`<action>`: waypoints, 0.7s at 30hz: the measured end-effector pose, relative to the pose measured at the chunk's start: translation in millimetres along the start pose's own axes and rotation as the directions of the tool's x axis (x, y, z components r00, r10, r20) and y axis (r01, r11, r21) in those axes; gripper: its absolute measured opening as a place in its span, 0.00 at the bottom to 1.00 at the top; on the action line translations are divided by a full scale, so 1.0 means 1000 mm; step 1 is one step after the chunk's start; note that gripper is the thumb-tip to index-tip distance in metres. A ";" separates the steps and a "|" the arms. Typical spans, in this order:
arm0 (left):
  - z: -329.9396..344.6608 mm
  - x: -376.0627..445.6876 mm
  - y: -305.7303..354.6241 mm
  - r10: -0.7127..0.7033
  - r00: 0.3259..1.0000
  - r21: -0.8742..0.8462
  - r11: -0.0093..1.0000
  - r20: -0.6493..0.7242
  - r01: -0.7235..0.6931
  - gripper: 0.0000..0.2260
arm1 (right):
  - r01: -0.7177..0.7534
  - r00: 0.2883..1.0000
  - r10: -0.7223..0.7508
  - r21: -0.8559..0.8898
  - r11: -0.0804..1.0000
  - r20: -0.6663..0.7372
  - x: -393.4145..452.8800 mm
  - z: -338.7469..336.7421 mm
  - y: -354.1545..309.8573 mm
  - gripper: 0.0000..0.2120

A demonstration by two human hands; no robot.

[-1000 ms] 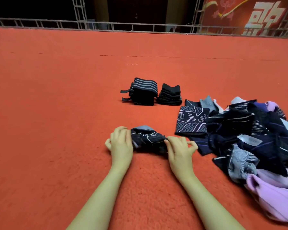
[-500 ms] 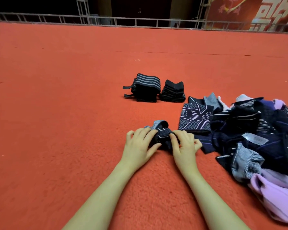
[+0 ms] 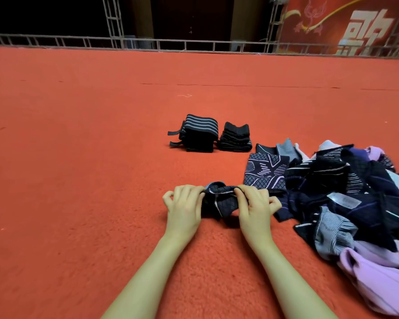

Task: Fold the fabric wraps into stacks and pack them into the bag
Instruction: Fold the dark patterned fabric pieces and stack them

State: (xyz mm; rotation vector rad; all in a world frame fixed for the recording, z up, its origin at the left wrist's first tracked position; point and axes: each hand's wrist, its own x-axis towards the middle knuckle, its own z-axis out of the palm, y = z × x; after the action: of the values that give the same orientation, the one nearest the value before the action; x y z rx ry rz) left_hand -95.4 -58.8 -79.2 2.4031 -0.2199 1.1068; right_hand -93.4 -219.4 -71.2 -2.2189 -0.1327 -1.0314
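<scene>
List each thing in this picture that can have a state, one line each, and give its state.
Left hand: fingers curled, gripping the dark wrap.
Right hand: fingers curled, gripping the same wrap.
Dark wrap: bunched between both hands, partly folded.
Striped stack: folded, standing on the carpet.
Black stack: folded, right beside the striped stack.
Patterned wrap: lying flat at the pile's edge.
Pile of wraps: loose, unfolded, jumbled.
</scene>
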 end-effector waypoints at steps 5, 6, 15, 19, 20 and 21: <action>-0.022 0.024 0.002 -0.199 0.980 -0.032 0.980 0.003 0.199 0.11 | 0.064 0.998 -0.064 0.002 0.998 -0.010 0.024 -0.017 -0.002 0.15; -0.024 0.026 -0.001 -0.183 0.983 0.012 0.983 0.012 0.183 0.11 | 0.091 0.996 -0.091 -0.022 0.996 0.012 0.026 -0.019 -0.001 0.14; -0.027 0.012 -0.020 -0.311 0.933 0.221 0.938 0.182 0.269 0.09 | -0.198 0.949 0.233 -0.174 0.965 0.212 0.039 -0.020 0.014 0.11; -0.014 0.013 -0.012 -0.339 0.913 0.175 0.936 0.227 0.304 0.10 | -0.190 0.947 0.207 -0.089 0.978 0.247 0.031 -0.009 0.006 0.09; -0.011 0.014 -0.011 -0.323 0.921 0.121 0.945 0.216 0.303 0.11 | -0.129 0.971 0.127 -0.003 0.992 0.204 0.027 -0.010 0.004 0.11; -0.009 0.016 -0.011 -0.283 0.938 0.062 0.959 0.198 0.277 0.12 | -0.043 0.986 0.031 0.067 0.997 0.161 0.025 -0.014 0.001 0.13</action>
State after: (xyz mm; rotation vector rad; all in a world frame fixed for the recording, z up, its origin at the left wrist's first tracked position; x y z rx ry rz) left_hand -87.0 -44.3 -66.0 2.4818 0.0745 0.7398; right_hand -85.3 -232.6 -47.9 -2.2297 -0.1949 -0.8160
